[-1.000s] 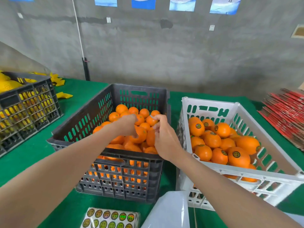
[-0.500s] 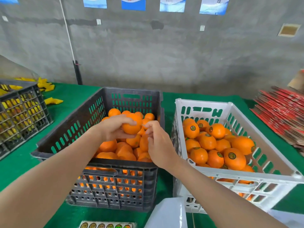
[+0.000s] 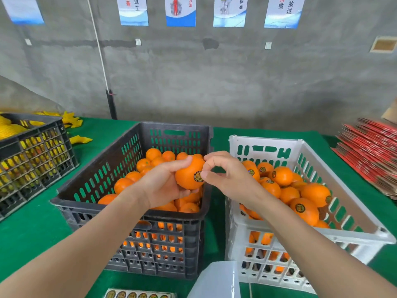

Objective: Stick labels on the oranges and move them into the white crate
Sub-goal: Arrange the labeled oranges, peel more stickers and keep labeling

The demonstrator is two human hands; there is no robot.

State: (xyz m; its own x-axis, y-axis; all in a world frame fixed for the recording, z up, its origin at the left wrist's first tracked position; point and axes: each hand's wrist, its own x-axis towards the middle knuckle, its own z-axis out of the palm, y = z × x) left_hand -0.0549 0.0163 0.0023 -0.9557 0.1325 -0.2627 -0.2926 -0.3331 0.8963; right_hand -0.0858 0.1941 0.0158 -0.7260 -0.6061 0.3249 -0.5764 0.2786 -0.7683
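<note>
Since the earlier frame: orange (image 3: 187, 175) raised clear of the heap, label (image 3: 198, 177) now on its skin. Left hand (image 3: 162, 186): cupped round the fruit, centre of frame, above the dark crate (image 3: 178, 126). Right hand (image 3: 227, 177): fingers curled, thumb tip pressing the label. White crate (image 3: 264, 139): centre right, part-filled with labelled fruit. Sticker sheet (image 3: 139, 295): bottom edge. Hazard, judged: label edge lifting if the thumb leaves too soon; fruit slipping back among the unlabelled ones during the pass rightward.

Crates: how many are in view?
3: a black crate far left, the grey crate in the middle, the white crate on the right. More may lie outside the frame.
</note>
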